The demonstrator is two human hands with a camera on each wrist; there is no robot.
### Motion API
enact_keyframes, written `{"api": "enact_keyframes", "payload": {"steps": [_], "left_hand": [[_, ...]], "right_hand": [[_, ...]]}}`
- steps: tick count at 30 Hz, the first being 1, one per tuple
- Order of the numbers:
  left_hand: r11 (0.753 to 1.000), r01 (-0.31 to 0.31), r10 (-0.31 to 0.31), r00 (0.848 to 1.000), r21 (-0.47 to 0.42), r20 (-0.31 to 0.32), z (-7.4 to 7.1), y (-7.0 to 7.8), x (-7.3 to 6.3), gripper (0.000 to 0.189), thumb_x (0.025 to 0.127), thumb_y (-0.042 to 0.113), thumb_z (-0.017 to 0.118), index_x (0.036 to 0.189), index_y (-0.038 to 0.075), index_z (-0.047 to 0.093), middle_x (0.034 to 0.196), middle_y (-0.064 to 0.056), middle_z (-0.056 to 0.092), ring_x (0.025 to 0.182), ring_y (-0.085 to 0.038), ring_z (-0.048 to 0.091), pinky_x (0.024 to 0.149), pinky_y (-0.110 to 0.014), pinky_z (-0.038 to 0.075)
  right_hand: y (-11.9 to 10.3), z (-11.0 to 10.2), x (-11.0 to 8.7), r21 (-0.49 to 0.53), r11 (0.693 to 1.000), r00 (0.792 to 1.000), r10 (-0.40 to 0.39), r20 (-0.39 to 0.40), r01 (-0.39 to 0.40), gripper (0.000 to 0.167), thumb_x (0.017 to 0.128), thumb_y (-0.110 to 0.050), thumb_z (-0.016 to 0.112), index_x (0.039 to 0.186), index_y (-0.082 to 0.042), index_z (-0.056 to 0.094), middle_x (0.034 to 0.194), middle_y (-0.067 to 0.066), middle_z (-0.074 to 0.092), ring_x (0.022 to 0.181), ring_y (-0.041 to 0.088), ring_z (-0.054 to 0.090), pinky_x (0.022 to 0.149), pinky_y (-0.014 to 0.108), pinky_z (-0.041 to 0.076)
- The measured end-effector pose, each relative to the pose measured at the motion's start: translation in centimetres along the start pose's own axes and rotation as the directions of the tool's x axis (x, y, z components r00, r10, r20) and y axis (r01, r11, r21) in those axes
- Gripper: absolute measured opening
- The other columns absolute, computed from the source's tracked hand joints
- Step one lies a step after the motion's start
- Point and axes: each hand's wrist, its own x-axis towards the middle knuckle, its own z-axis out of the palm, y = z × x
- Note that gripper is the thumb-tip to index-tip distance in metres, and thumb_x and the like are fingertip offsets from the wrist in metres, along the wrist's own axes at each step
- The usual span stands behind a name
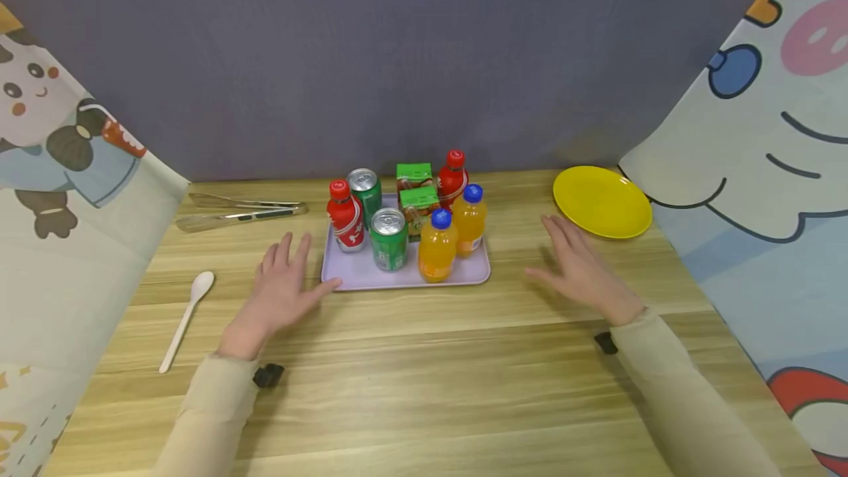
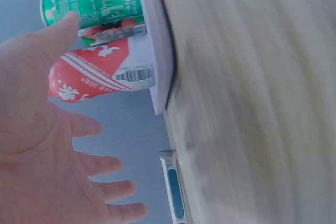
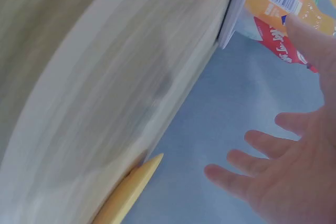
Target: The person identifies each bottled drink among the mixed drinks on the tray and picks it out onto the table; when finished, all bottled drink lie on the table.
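Observation:
A lilac tray [image 1: 358, 277] at the back middle of the table bears several drinks. On it stand green cans [image 1: 389, 240], red bottles [image 1: 346, 216], green-topped drink cartons [image 1: 419, 210] and orange juice bottles with blue caps [image 1: 437, 247]. Just left of the tray is my left hand [image 1: 278, 293], fingers spread and holding nothing; its thumb overlaps the tray's front left corner in the head view. My right hand [image 1: 586, 271] hovers apart from the tray on its right, fingers extended, palm turned inward, with nothing in it. The yellow plate [image 1: 603, 202] lies just beyond that hand.
Metal tongs [image 1: 241, 216] lie at the back left, behind my left hand. Nearer the left edge is a white spoon [image 1: 185, 322]. A grey wall [image 1: 397, 57] rises behind the table, with printed cloth panels [image 1: 788, 146] along both sides.

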Motion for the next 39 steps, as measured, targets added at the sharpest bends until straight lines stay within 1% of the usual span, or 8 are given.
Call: {"api": "enact_keyframes", "payload": {"steps": [4,8,17,22,27,32,37,39], "left_hand": [[0.999,0.002,-0.002,1.000,-0.046,-0.001,-0.3,0.2,0.3,0.099,0.085,0.064,0.053,0.150,-0.001,0.017,0.146,-0.036,0.017,0.127,-0.057,0.019,0.097,-0.072,0.024],[0.992,0.033,-0.031,0.999,-0.124,0.019,-0.5,0.3,0.7,0.095,0.087,0.058,0.056,0.150,-0.003,0.017,0.142,-0.037,0.022,0.125,-0.056,0.023,0.096,-0.069,0.029],[0.967,0.109,-0.097,0.993,-0.230,0.064,-0.8,0.2,1.4,0.093,0.089,0.054,0.057,0.148,-0.006,0.019,0.136,-0.039,0.030,0.123,-0.050,0.032,0.098,-0.063,0.032],[0.941,0.152,-0.135,0.988,-0.303,0.076,-0.9,0.1,2.0,0.087,0.090,0.048,0.059,0.146,-0.008,0.024,0.128,-0.036,0.041,0.115,-0.047,0.044,0.094,-0.058,0.040],[0.914,0.214,-0.184,0.976,-0.345,0.118,-0.9,-0.2,2.5,0.079,0.091,0.039,0.060,0.146,-0.007,0.027,0.127,-0.035,0.045,0.114,-0.049,0.046,0.093,-0.058,0.041],[0.882,0.288,-0.237,0.955,-0.373,0.178,-0.9,-0.6,2.7,0.072,0.092,0.031,0.060,0.147,-0.003,0.028,0.130,-0.031,0.048,0.117,-0.048,0.045,0.097,-0.059,0.036],[0.866,0.306,-0.240,0.948,-0.395,0.208,-0.7,-0.5,2.8,0.070,0.092,0.025,0.061,0.147,-0.002,0.029,0.131,-0.028,0.049,0.118,-0.045,0.046,0.099,-0.057,0.035],[0.863,0.307,-0.240,0.948,-0.402,0.209,-0.5,-0.4,2.9,0.069,0.091,0.023,0.061,0.147,-0.002,0.029,0.130,-0.028,0.050,0.117,-0.044,0.047,0.099,-0.056,0.036]], "right_hand": [[-0.5,0.0,0.7,0.082,0.997,1.000,0.005,-0.014,-0.004,0.097,0.082,-0.041,0.073,0.151,-0.004,0.017,0.151,0.025,0.021,0.135,0.041,0.023,0.107,0.056,0.023],[-1.2,-0.1,1.3,0.148,0.988,0.999,0.036,-0.005,-0.035,0.092,0.085,-0.043,0.069,0.151,-0.004,0.018,0.150,0.024,0.024,0.135,0.040,0.025,0.107,0.056,0.025],[-2.2,-0.1,2.8,0.235,0.967,0.995,0.102,0.003,-0.100,0.087,0.087,-0.043,0.066,0.151,-0.005,0.020,0.150,0.021,0.026,0.134,0.039,0.027,0.107,0.056,0.025],[-2.3,0.2,3.5,0.321,0.945,0.995,0.086,-0.058,-0.063,0.079,0.088,-0.037,0.067,0.147,-0.002,0.028,0.145,0.019,0.036,0.127,0.036,0.038,0.099,0.054,0.037],[-2.8,0.6,4.2,0.431,0.902,0.988,0.089,-0.127,-0.026,0.070,0.087,-0.031,0.070,0.142,0.000,0.038,0.138,0.019,0.045,0.120,0.034,0.047,0.090,0.050,0.046],[-3.4,0.8,5.2,0.534,0.845,0.985,0.104,-0.139,-0.014,0.066,0.086,-0.021,0.072,0.141,-0.001,0.040,0.137,0.019,0.047,0.119,0.034,0.050,0.090,0.051,0.047],[-4.5,0.4,6.1,0.639,0.769,0.984,0.117,-0.135,-0.004,0.065,0.086,-0.011,0.071,0.141,0.000,0.040,0.138,0.020,0.047,0.119,0.037,0.049,0.091,0.054,0.046],[-5.4,-0.3,6.4,0.661,0.750,0.985,0.112,-0.134,0.005,0.064,0.085,-0.007,0.071,0.140,0.003,0.040,0.136,0.023,0.047,0.119,0.040,0.049,0.089,0.055,0.046]]}}
